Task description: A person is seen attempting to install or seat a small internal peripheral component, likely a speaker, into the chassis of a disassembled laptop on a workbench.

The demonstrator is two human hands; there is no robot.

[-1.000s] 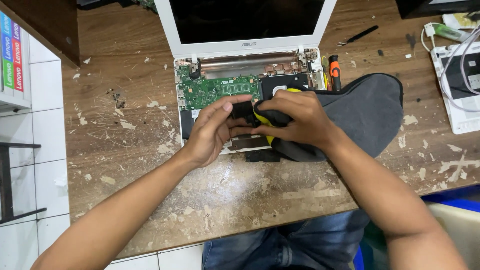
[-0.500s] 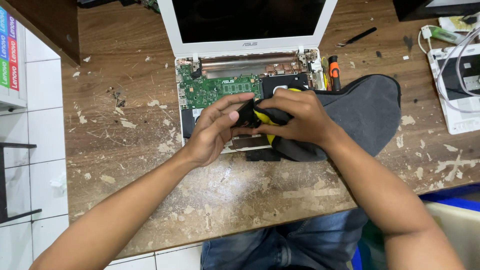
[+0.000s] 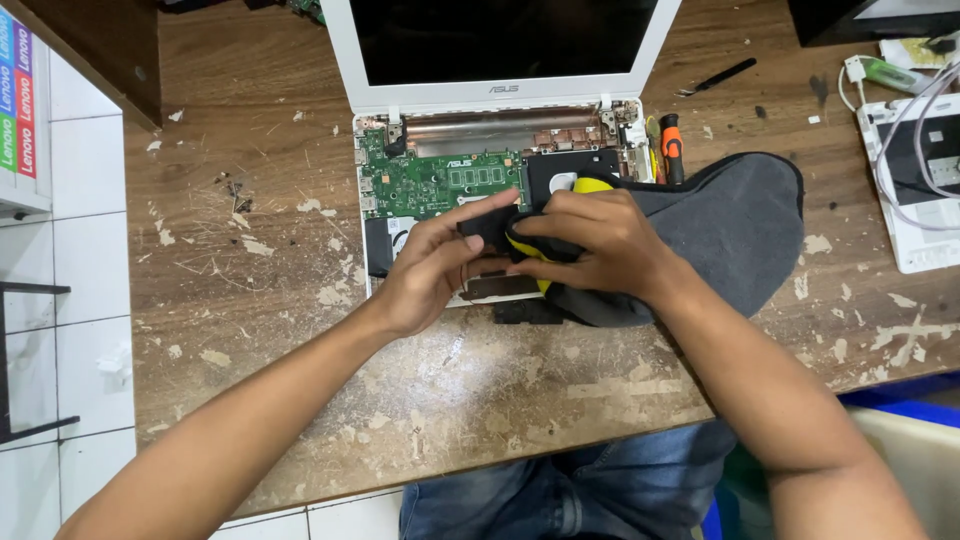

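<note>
A white laptop [image 3: 380,70] lies opened up on the worn wooden bench [image 3: 250,300], its dark screen upright and its green circuit board [image 3: 430,185] bare. Over its lower right part my right hand [image 3: 595,245] grips a yellow and black tool [image 3: 590,186], which is mostly hidden by the fingers. My left hand [image 3: 430,268] pinches the black end of that same tool [image 3: 485,228] from the left. A grey cloth pouch [image 3: 730,230] spreads out under and to the right of my right hand.
An orange-handled screwdriver [image 3: 671,145] lies beside the laptop's right hinge. A black pen-like tool [image 3: 722,75] rests at the back right. A white device with cables [image 3: 915,180] sits at the right edge. White tiles [image 3: 70,330] run along the left.
Both hands stay clasped on the tool over the laptop; the left hand's fingers have shifted slightly along its black end.
</note>
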